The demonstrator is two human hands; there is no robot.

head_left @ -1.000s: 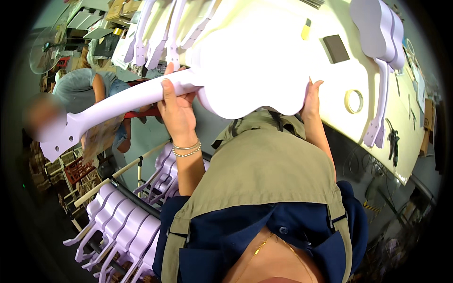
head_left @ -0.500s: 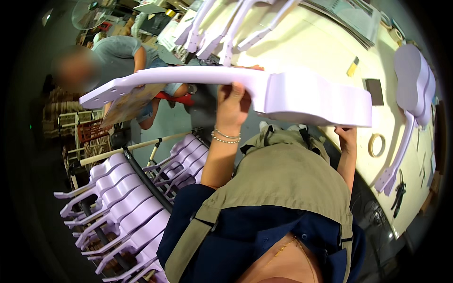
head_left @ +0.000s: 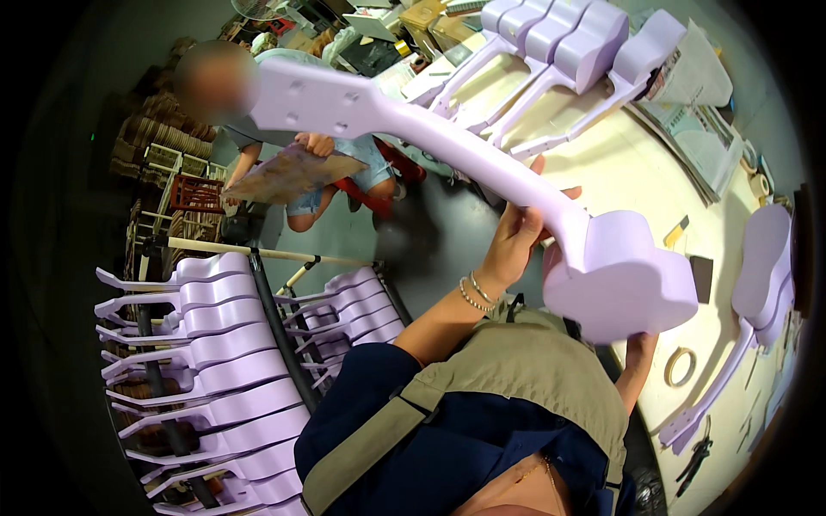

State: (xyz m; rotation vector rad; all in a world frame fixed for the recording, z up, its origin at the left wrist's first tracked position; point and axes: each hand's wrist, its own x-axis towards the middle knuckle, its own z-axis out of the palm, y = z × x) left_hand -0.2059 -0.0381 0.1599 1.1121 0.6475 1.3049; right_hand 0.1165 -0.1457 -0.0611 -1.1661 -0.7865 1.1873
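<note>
Ukulele (head_left: pixel 503 168) (lilac): neck (head_left: pixel 447 138) in left hand (head_left: pixel 514 245), body (head_left: pixel 621 284) against right hand (head_left: pixel 640 348).

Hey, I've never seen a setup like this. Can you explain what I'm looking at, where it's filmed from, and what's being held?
There's no machine: these are a person's bare hands. The view comes from a wide fisheye camera on their head, looking down, so straight edges bend near the rim.

The left hand grips the neck of a lilac ukulele-shaped instrument without strings. The right hand is at the lower edge of its body, fingers mostly hidden.

On the cream table are more lilac instruments, a yellow-handled tool, a dark block, a tape roll and a black hand tool. More instruments hang on a rack at lower left. Another person sits beyond, holding a flat board.
</note>
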